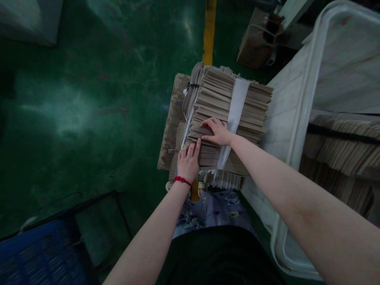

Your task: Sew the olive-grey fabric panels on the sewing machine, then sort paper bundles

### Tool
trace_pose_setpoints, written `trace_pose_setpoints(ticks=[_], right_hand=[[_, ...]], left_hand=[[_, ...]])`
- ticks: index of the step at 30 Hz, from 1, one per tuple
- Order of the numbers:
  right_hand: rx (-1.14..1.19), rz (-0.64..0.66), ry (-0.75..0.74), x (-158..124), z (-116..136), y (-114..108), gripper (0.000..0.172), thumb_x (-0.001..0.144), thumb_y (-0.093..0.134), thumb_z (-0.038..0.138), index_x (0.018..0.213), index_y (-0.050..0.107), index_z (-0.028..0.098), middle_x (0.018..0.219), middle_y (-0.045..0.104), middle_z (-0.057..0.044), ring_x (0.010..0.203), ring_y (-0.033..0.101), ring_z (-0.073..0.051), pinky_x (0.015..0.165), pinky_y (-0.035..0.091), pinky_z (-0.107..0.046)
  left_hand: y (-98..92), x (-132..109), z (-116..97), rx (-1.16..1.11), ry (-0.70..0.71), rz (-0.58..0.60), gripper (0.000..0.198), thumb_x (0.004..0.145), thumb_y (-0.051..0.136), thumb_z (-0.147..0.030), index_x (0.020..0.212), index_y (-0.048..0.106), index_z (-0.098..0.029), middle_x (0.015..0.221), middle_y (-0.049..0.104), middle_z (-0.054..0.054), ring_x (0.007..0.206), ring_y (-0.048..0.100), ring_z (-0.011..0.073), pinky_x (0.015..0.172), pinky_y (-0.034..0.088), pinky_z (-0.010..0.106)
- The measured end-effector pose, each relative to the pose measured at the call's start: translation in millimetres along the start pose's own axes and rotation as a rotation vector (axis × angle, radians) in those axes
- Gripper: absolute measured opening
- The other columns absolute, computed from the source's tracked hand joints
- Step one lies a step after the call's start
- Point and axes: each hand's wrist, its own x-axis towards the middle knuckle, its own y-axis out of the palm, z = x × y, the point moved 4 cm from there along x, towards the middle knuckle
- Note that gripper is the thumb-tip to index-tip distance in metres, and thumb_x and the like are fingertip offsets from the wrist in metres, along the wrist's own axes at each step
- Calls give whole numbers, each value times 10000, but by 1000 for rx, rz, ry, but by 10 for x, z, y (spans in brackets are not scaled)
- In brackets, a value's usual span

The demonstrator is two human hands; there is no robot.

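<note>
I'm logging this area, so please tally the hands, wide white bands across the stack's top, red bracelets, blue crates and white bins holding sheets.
Hands (left hand, right hand): 2
Wide white band: 1
Red bracelet: 1
Blue crate: 1
White bin: 1
Total: 6

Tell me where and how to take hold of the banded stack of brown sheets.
Likely best: grip the banded stack by its near and far ends, coming from both and squeezing inward. Its sheet edges face up in a row running near to far, as does the white band across them.
</note>
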Motion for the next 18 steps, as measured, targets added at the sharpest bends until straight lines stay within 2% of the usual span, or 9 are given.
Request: trace_pose_setpoints(ticks=[6, 11, 13, 18], right_hand=[[9, -3, 1, 2, 33, -33, 511, 779, 630, 525, 1219, 529, 286, 1285, 513, -87, 1229, 423, -316, 991, 289, -521], [32, -6, 12, 6, 33, -37, 514, 780, 630, 545, 1221, 528, 301, 1288, 511, -78, 1245, 422, -308, 1006, 275, -520], [36, -3, 10, 10, 28, -32, 523, 773, 637, 555, 1220, 529, 306, 1287, 512, -75, 1249, 421, -306, 1009, 273, -522], [50, 0, 19, 14, 23, -38, 545, 759, 640, 600, 1212, 537, 315, 1286, 513, -70, 1240, 431, -296, 1027, 264, -518]], left_hand=[[-42, -3, -13, 1, 1, 24, 596, 877, 405, -116, 1467, 377, -200, 1378, 506, 112, 1250, 419, 304, 1058, 368, 453], [-57, 24, -30, 43, -77, -4, 526, 875, 432, -121, 1389, 486, -218, 1379, 475, 168, 1240, 454, 333, 1010, 408, 501], [-50, 40, -65, 43, -47, -18, 509, 884, 422, -127, 1383, 490, -200, 1415, 463, 156, 1292, 415, 341, 1048, 377, 516], [-14, 40, -104, -35, 28, -24, 499, 884, 410, -116, 1378, 478, -117, 1421, 494, 148, 1389, 329, 300, 1157, 269, 485]])
